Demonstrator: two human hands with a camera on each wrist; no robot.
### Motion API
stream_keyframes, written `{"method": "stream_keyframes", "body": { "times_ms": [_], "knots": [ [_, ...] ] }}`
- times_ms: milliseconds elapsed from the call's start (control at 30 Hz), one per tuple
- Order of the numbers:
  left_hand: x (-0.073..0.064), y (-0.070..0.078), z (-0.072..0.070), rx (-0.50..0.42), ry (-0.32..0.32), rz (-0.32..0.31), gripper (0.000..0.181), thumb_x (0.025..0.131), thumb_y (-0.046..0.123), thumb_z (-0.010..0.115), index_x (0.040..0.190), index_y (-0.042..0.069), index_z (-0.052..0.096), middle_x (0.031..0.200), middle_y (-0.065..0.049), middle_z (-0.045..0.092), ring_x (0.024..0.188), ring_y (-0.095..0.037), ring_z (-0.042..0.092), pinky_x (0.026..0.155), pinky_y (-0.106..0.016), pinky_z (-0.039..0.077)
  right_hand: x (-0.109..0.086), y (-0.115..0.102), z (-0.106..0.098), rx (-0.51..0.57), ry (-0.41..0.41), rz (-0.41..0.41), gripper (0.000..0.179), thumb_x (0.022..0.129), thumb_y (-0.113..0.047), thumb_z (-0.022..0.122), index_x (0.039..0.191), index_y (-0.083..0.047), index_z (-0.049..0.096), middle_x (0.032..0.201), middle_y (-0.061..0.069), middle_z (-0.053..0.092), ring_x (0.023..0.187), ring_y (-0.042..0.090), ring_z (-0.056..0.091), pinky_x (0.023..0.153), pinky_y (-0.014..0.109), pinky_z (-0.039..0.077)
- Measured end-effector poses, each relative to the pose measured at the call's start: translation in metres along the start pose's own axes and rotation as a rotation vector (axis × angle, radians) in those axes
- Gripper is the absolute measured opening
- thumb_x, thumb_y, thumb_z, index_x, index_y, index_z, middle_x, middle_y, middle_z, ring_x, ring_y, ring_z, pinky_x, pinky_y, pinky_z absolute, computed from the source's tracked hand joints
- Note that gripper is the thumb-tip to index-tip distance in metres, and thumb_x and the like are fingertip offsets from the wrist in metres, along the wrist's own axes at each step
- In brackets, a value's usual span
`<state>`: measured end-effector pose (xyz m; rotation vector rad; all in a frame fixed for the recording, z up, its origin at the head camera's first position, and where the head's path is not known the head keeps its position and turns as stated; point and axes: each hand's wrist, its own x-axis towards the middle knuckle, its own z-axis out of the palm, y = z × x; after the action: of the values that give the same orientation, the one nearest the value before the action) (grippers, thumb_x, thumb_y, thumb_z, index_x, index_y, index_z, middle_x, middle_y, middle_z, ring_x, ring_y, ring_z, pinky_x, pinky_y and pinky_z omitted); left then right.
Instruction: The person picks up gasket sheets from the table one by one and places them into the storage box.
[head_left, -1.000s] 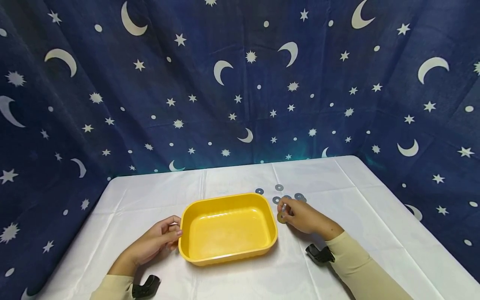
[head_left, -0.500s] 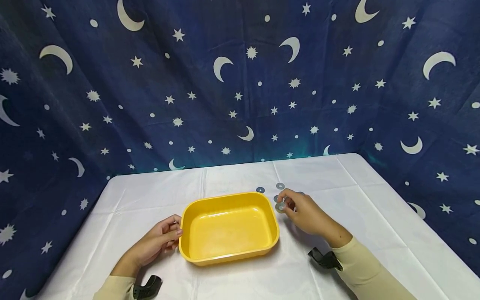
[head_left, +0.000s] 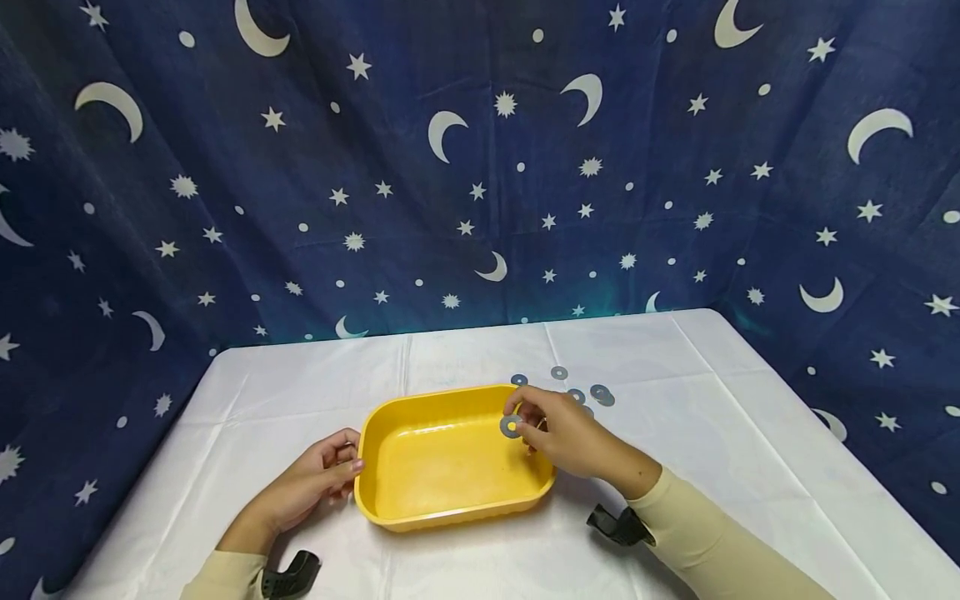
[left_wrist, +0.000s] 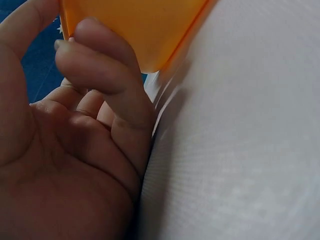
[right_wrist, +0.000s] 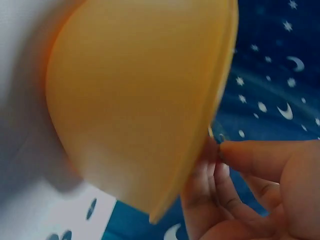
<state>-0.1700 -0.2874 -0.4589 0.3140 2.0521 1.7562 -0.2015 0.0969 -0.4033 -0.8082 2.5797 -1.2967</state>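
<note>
A yellow rectangular tray [head_left: 450, 518] stands on the white-covered table. At its left end my left hand [head_left: 307, 483] holds the rim, the thumb at the edge and the fingers bent against the outer wall [left_wrist: 145, 30]. Over the tray's right end, my right hand [head_left: 566, 433] pinches a grey metal washer [head_left: 506, 427] between thumb and fingertips. Seen from the right wrist, the tray wall [right_wrist: 130, 100] hides part of that hand, and little of the washer shows. Several more washers [head_left: 600, 391] lie flat behind and right of the tray, some overlapping, some partly behind my right hand.
The white tablecloth [head_left: 735, 450] has fold creases. A dark blue curtain [head_left: 420, 208] with moons and stars hangs behind the table and at both sides. Black wrist straps [head_left: 621, 525] sit below both hands.
My right hand has lifted the washer off the tabletop and carried it left, from beside the tray to above its right end. My left hand has stayed at the tray's rim.
</note>
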Motion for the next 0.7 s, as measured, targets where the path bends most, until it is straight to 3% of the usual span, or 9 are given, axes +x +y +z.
{"method": "stream_keyframes", "body": {
  "times_ms": [133, 400, 700],
  "knots": [
    [0.0, 0.0, 0.0, 0.0, 0.006, -0.004, 0.028, 0.102, 0.013, 0.054, 0.121, -0.004, 0.042, 0.086, 0.003, 0.054, 0.066, -0.007, 0.05, 0.053, -0.018, 0.043, 0.009, -0.002, 0.008, 0.057, -0.076, 0.012, 0.017, 0.095, -0.001, 0.062, 0.108, -0.012, 0.06, 0.079, 0.003, 0.06, 0.069, 0.027, 0.066, 0.059, 0.024, 0.054],
    [0.002, 0.001, 0.001, 0.003, 0.011, -0.019, 0.03, 0.101, 0.015, 0.056, 0.121, -0.003, 0.042, 0.087, 0.002, 0.054, 0.066, -0.008, 0.05, 0.054, -0.018, 0.044, 0.023, -0.003, 0.026, 0.115, -0.134, 0.002, 0.02, 0.093, 0.004, 0.062, 0.106, -0.01, 0.063, 0.083, 0.005, 0.058, 0.069, 0.026, 0.069, 0.059, 0.023, 0.053],
    [0.002, 0.0, 0.0, 0.0, 0.01, -0.013, 0.029, 0.102, 0.014, 0.056, 0.12, -0.003, 0.043, 0.087, 0.002, 0.055, 0.067, -0.008, 0.05, 0.054, -0.018, 0.045, 0.033, -0.002, 0.043, 0.054, -0.171, -0.003, 0.021, 0.09, 0.005, 0.065, 0.104, -0.01, 0.065, 0.081, 0.003, 0.061, 0.065, 0.021, 0.066, 0.058, 0.021, 0.052]
  ]
}}
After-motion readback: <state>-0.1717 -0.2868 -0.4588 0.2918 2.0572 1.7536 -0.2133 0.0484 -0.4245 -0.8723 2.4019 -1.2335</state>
